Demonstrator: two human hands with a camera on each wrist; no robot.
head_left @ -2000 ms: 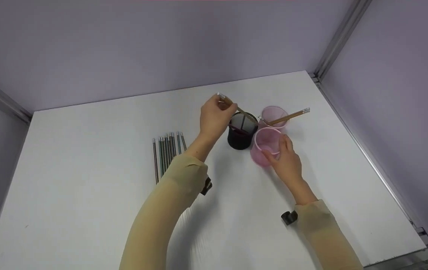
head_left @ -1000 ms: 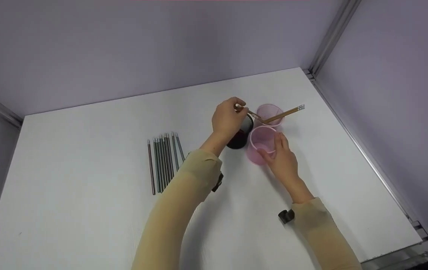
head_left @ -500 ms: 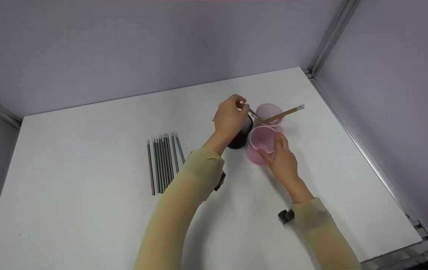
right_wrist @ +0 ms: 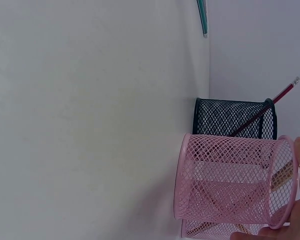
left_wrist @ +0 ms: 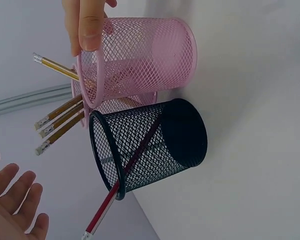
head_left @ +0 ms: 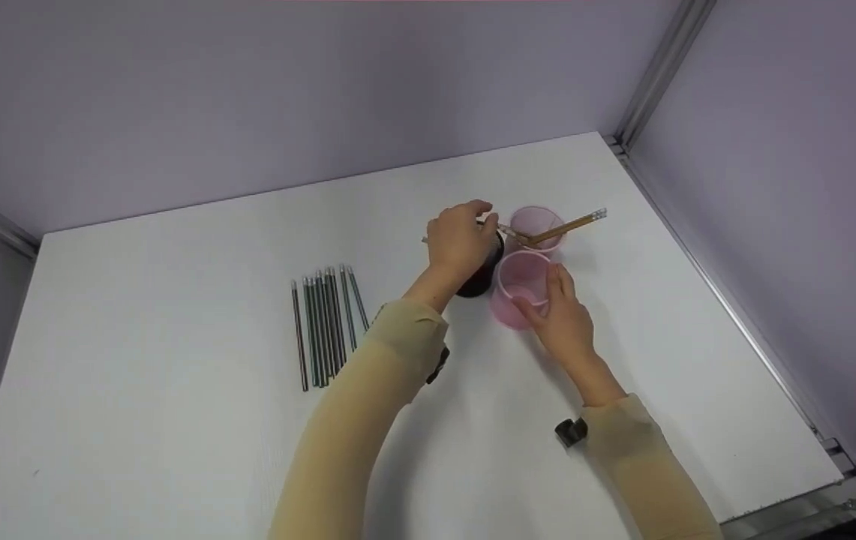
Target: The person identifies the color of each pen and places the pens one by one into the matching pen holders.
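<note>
On the left of the white table [head_left: 135, 420] lies a row of dark pencils [head_left: 325, 326], side by side and well apart from both hands. The left hand [head_left: 459, 244] hovers over the black mesh cup [left_wrist: 175, 145]. In the left wrist view its fingers [left_wrist: 20, 192] are spread and nearly straight, with nothing in them. A red pencil [left_wrist: 135, 162] leans inside the black cup, its end sticking out past the rim. Just right of it stand two pink mesh cups, touching or nearly so. The far pink cup [head_left: 536, 223] holds several wood-coloured pencils [head_left: 572, 224] that lean out to the right. The near pink cup [left_wrist: 150, 60] seems to hold nothing. The right hand [head_left: 566, 324] steadies this cup, with the thumb [left_wrist: 87, 27] over the rim and the fingers round the wall. Judging by how the pencils lie, they are being sorted by kind into the cups, and this is the moment just after a drop, with the left hand empty above the cups. A next move would call for lifting that hand clear of the leaning red pencil without knocking it. The hand would then reach across to the row on the left and pinch a single pencil out of the tight group, while the right hand keeps the light cup from tipping.
</note>
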